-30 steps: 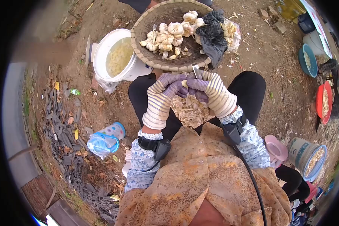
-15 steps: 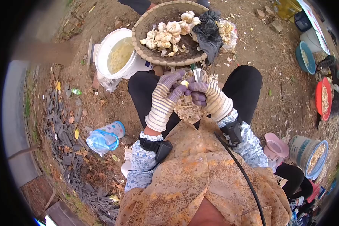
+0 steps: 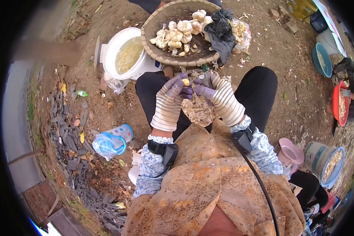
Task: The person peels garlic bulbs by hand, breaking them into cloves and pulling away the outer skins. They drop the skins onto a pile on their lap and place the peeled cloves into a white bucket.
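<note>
My left hand point(image 3: 168, 96), in a striped glove with purple fingers, pinches a pale yellow garlic clove point(image 3: 185, 82) at the thumb and fingertips. My right hand point(image 3: 221, 96), gloved alike, is closed just beside it; a small knife point(image 3: 205, 68) with a bit of green shows at its fingers, mostly hidden. The clove and the right fingertips are slightly apart. Beneath both hands, between my knees, lies a heap of papery garlic skins point(image 3: 200, 113). Just beyond stands a woven basket point(image 3: 153, 55) holding several garlic bulbs point(image 3: 174, 36) and a dark cloth point(image 3: 221, 33).
Left of the basket stands a white bucket point(image 3: 108, 59) with cloves in cloudy liquid. A dotted blue-rimmed container point(image 3: 121, 133) lies at left. At right are a teal basin point(image 3: 318, 65), a red basin point(image 3: 336, 106) with another person's hand at it, and a bucket point(image 3: 315, 155).
My hands have drawn apart slightly. The clove has moved left with my left hand, away from my right fingers, and the knife blade shows less than before.
</note>
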A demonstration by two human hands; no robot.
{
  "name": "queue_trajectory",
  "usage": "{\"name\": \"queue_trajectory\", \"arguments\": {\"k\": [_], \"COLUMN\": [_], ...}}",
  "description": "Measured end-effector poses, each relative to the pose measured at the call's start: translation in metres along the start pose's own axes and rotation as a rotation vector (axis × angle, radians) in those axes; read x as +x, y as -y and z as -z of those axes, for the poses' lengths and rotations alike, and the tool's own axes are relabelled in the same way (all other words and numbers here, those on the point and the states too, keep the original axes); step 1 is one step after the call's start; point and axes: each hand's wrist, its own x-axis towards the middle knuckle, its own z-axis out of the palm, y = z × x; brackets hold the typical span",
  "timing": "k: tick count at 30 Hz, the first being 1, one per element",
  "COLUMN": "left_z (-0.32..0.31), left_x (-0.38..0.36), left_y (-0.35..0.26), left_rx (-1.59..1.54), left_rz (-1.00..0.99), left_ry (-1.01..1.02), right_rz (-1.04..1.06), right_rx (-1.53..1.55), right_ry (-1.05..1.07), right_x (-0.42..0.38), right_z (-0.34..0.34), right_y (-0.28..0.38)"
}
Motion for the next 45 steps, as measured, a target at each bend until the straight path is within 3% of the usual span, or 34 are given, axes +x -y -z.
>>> {"name": "queue_trajectory", "arguments": {"k": [1,4,7,8,12,15,17,19,21,24,28,31,33,35,37,39,42,45], "left_z": [-0.003,-0.015,-0.015,-0.014,-0.016,-0.017,-0.014,-0.013,-0.018,-0.021,-0.017,-0.005,0.0,0.003,0.0,0.0,0.006,0.016], "left_x": [-0.001,-0.005,-0.003,-0.002,-0.001,0.002,0.003,0.004,0.004,0.004,0.007,0.011,0.015,0.016,0.017,0.018,0.022,0.027], "left_y": [0.0,0.0,0.006,0.009,0.011,0.009,0.01,0.012,0.012,0.013,0.018,0.022,0.025,0.027,0.031,0.035,0.034,0.034], "left_rx": [-0.001,0.388,0.624,0.722,0.791,0.385,0.389,0.709,0.711,0.626,0.31,0.04,-0.008,-0.058,0.133,0.173,0.197,-0.013], "left_rz": [0.002,-0.079,-0.243,-0.344,-0.429,-0.116,-0.107,-0.296,-0.297,-0.275,-0.118,0.005,0.03,0.057,0.019,0.004,0.039,0.169], "left_ry": [0.003,-0.102,-0.055,-0.011,0.055,-0.019,-0.026,0.014,0.014,0.015,-0.024,-0.049,-0.096,-0.148,-0.15,-0.161,-0.172,-0.093], "right_rz": [0.014,0.116,0.016,0.018,-0.072,-0.123,-0.13,-0.092,-0.061,-0.183,-0.235,-0.195,-0.078,-0.026,0.082,0.033,-0.058,-0.138], "right_rx": [-0.023,-0.076,-0.124,-0.043,0.164,0.227,0.202,-0.02,-0.095,0.411,0.493,0.358,-0.087,-0.105,-0.137,-0.227,-0.01,-0.084], "right_ry": [0.007,-0.004,-0.019,-0.024,-0.005,0.056,0.068,-0.003,-0.021,-0.005,-0.008,-0.014,-0.12,-0.09,-0.054,-0.06,0.019,-0.009], "right_x": [0.0,0.014,0.011,0.004,0.012,0.014,0.014,0.013,0.016,0.017,0.021,0.022,0.025,0.028,0.028,0.028,0.026,0.033], "right_z": [0.0,-0.002,0.005,0.001,0.019,0.029,0.028,0.019,0.019,0.019,0.022,0.021,0.019,0.016,0.012,0.015,0.017,0.025], "right_y": [0.0,-0.016,-0.012,0.0,-0.014,-0.017,-0.013,-0.009,-0.017,-0.022,-0.035,-0.033,-0.032,-0.036,-0.033,-0.029,-0.013,-0.022]}}
